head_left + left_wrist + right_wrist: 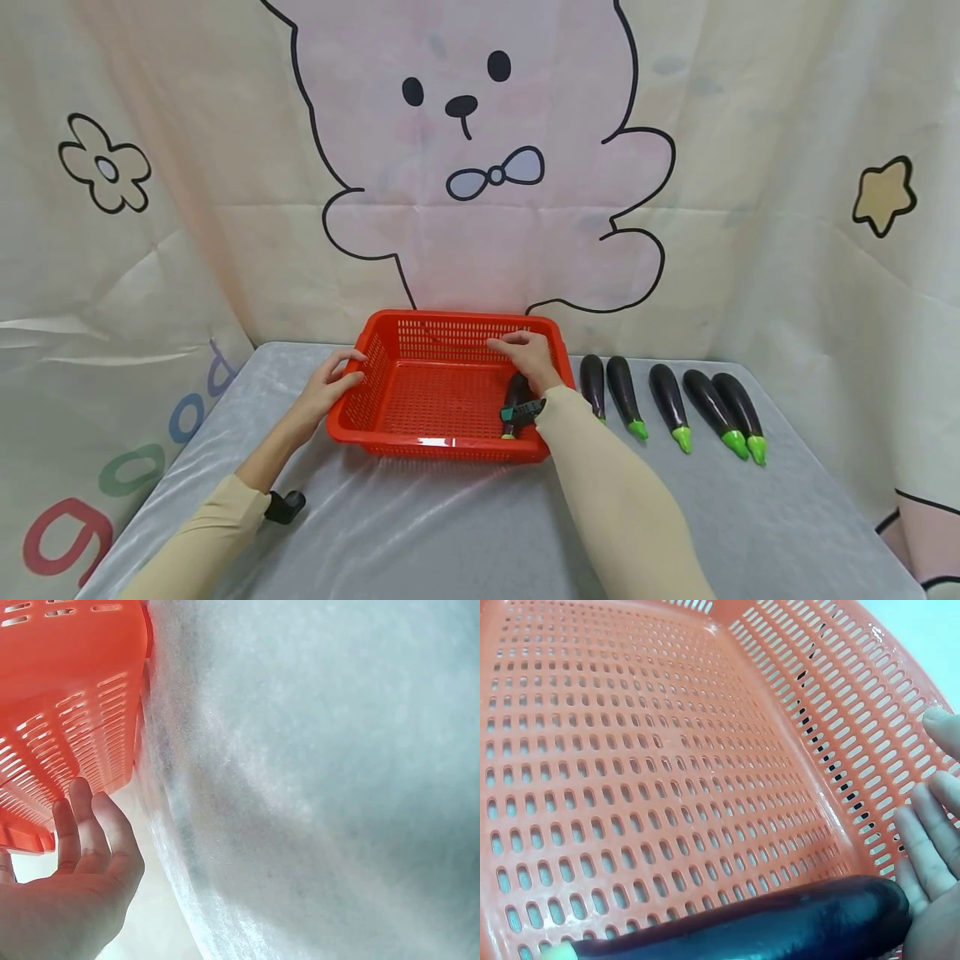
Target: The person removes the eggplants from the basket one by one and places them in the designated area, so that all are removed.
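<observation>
A red plastic basket (442, 446) with slotted walls stands in front of me. At its left end is my left hand (326, 393), fingertips right at the rim and outer wall; the left wrist view shows these fingers (90, 832) loosely extended by the slots. My right hand (531, 358) reaches in over the basket's right end, fingers extended and grasping nothing. Below it, a dark purple eggplant (780, 921) with a green stem end lies on the basket floor along the right side. Its rounded end is close by the right palm; my wrist partly hides it in the head view.
Several more eggplants lie on the grey cloth-covered table (420, 533) right of the basket, among them one eggplant (670, 404) in the middle and another (738, 412) farthest right. A printed curtain (480, 250) hangs behind the table and along both sides.
</observation>
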`<state>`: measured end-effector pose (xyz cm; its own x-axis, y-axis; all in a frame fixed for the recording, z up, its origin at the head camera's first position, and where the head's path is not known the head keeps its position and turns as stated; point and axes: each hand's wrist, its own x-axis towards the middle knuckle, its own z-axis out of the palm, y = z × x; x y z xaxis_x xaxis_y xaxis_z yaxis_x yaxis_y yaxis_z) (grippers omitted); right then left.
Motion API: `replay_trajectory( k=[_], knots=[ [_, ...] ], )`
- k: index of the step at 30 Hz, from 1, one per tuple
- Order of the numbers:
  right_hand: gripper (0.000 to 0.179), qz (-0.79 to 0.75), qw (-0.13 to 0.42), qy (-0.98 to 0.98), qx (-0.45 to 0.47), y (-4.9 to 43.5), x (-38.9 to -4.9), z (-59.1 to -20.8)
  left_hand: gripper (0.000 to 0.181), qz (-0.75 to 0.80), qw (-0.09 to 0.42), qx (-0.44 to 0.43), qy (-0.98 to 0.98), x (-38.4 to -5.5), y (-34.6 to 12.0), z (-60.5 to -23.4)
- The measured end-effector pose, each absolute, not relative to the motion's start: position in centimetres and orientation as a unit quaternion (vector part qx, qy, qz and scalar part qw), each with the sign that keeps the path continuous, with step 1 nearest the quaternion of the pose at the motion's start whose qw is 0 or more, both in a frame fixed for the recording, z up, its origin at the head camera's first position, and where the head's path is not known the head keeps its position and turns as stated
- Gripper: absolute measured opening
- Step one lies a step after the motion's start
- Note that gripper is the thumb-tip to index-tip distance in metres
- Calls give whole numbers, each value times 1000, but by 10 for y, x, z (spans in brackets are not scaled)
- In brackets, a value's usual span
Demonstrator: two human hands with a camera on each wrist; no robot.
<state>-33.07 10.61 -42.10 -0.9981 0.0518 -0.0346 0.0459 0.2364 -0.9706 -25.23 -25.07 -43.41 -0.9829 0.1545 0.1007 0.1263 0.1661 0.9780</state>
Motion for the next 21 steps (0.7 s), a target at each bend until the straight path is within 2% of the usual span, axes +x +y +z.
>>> replay_trajectory(
  k=[21],
  knots=[
    [33, 636, -46, -770, 8, 87, -337, -425, 37, 642, 14, 89, 761, -250, -250, -431]
  ],
)
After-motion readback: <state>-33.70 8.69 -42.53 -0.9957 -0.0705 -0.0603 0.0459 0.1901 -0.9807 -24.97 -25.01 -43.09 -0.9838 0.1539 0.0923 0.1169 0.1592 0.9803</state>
